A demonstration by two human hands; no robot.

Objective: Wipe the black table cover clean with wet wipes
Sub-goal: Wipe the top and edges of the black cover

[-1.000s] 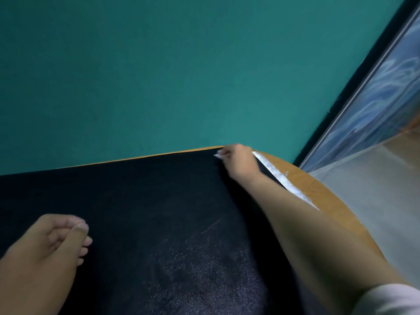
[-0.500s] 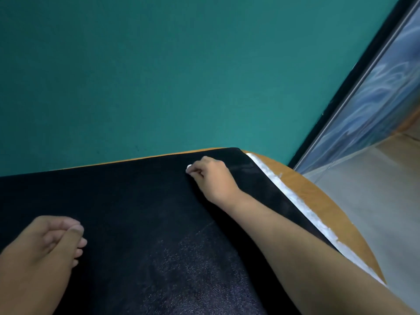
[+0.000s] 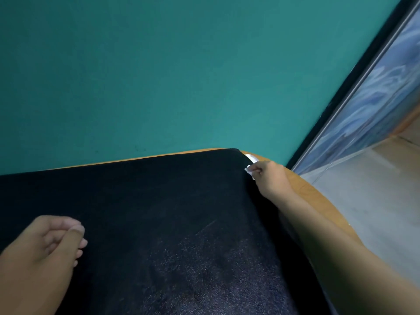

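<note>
A: Where is the wipe (image 3: 248, 170) sitting right now?

B: The right hand (image 3: 267, 176) is gripping it, fingers curled round the wad. It is pressing at the cover's (image 3: 159, 212) right edge, just near of the far right corner. Only a small white bit is showing past the knuckles.

A: And the left hand (image 3: 52, 242)?

B: It is resting on the near left of the cover with its fingers loosely curled, holding nothing that I can see.

A: What are you worrying about from here?

B: The wipe is riding right on the hem. If the stroke is pushing outward, I judge the edge could be lifting or bunching, or the wipe could be slipping off onto the bare table (image 3: 318, 201). The left hand is well apart from that corner, so it is hardly pinning the cloth there.

A: Anything differing from half a second ago?

B: Yes. Then the right hand was working further left, inside the far edge; now it is sitting out at the right edge. The white strip (image 3: 251, 158) beside the cover was showing along most of that side; now the arm is covering all but its far end. The left hand is staying put.
</note>
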